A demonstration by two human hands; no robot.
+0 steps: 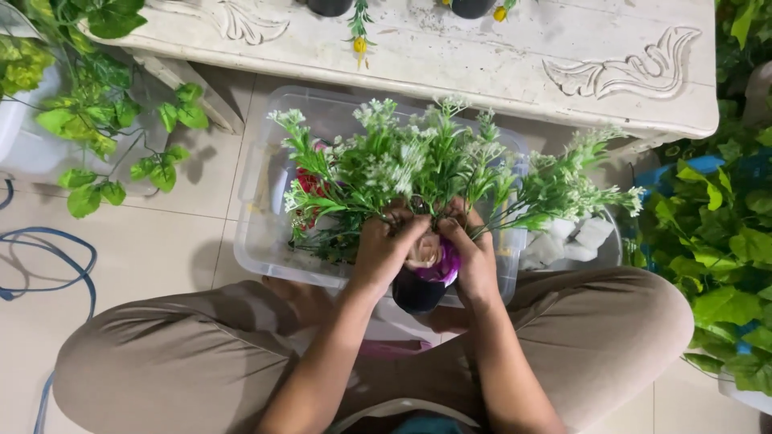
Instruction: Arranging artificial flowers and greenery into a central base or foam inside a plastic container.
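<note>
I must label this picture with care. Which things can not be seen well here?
Head view:
- Dark pot: its mouth is hidden by both hands and the purple flower.
- Left hand and right hand: fingertips are buried in the green sprigs.
- Clear plastic box: the sprigs cover its contents.
- Two pots at the white table: cut off by the top edge.

Clear plastic bin (glossy), weathered matt table.

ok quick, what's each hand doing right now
left hand: closed, fingers pinching the green stems above the dark pot
right hand: closed on the same stems, beside the purple flower
</note>
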